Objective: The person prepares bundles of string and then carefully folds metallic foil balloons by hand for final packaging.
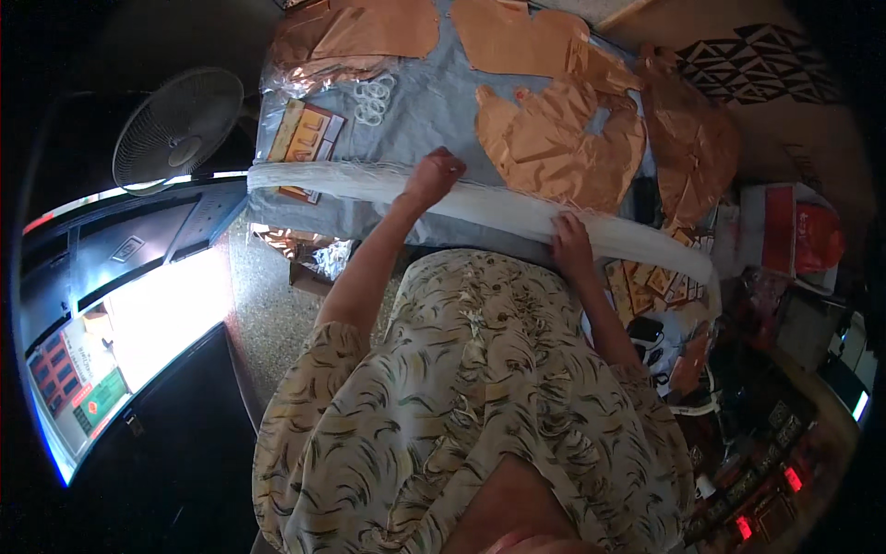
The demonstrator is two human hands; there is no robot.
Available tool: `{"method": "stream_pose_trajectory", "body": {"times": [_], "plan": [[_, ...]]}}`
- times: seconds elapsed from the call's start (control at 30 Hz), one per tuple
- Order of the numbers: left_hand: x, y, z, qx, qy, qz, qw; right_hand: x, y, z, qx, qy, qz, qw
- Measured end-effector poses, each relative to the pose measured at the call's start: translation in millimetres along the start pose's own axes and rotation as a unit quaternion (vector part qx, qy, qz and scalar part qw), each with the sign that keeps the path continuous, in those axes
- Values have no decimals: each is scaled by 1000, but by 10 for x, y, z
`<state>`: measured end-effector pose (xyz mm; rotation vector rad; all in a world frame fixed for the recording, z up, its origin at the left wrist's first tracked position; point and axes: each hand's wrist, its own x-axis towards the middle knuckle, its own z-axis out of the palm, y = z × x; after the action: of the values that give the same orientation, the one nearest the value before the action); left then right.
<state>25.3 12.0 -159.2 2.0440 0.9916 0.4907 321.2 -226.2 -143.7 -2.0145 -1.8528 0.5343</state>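
Observation:
A long bundle of white threads [517, 210] stretches from the left edge of the table to its right side, in front of my body. My left hand [436, 177] is over the bundle's far edge, left of the middle, its fingers curled together; what they pinch, if anything, is too small to make out. Farther right, my right hand [572, 242] lies on the near side of the bundle with its fingers bent over the threads. Loose strands fray along the bundle's far edge.
Crumpled copper-coloured wrapping sheets [563, 138] cover the table's far and right parts. White rings [373, 100] and a printed card box [303, 134] lie at the left on the grey cloth [415, 102]. A fan [180, 129] stands left; a red-and-white box [789, 235] is right.

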Motion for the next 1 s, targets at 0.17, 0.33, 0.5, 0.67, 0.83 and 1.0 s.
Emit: {"method": "stream_pose_trajectory", "body": {"times": [0.17, 0.33, 0.5, 0.67, 0.83, 1.0], "plan": [[75, 44, 363, 74, -62, 9, 995, -40, -25, -3, 12, 5, 3, 1000], [69, -50, 475, 128, -57, -34, 990, -1, 0, -16, 25, 0, -7, 1000], [36, 160, 277, -24, -48, -67, 996, 211, -135, -108, 13, 54, 16, 998], [-48, 384, 4, -47, -38, -60, 996, 820, -659, -225, 112, 83, -11, 990], [-114, 543, -171, -122, -43, -63, 990, 1316, -1106, -202, 144, 6, -85, 986], [-157, 692, -385, -127, -73, -35, 989, 1516, -1316, -232, 171, -109, -44, 978]]}}
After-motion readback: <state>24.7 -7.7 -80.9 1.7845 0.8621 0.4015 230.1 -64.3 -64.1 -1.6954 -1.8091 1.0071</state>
